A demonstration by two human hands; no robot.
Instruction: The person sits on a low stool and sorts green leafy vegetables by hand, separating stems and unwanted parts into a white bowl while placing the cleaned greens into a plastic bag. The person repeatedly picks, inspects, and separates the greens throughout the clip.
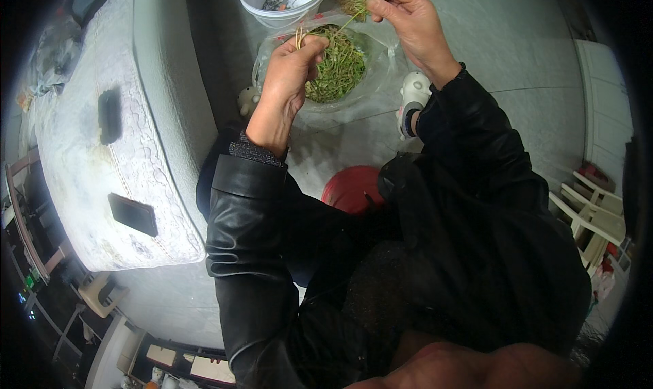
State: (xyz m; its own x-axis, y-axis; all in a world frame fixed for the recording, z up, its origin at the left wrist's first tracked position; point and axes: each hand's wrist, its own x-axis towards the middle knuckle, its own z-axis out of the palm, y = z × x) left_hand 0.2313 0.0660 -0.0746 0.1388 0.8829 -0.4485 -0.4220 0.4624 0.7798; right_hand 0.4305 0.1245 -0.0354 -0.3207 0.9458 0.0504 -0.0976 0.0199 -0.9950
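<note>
My left hand [298,65] is closed on a few thin pale stalks that stick up beside its fingers. My right hand [413,24] pinches a thin green plant stem [352,20] between thumb and fingers. That stem runs down slantwise toward my left hand; whether the left fingers also grip it is hard to make out. Beneath the hands a clear plastic bag [380,85] stands open on the floor, holding a heap of green and yellowish plant trimmings [339,72]. Behind my right hand lies a bunch of green stems with stringy roots [352,1], partly covered by the fingers.
A white plastic bucket [250,3] beyond the bag holds a knife [286,0]. A red round plastic object [349,185] sits between my legs. My shoe [416,90] is right of the bag. On the left, a covered mattress [81,185] bears a phone [133,214]. Pale stools [594,210] stand right.
</note>
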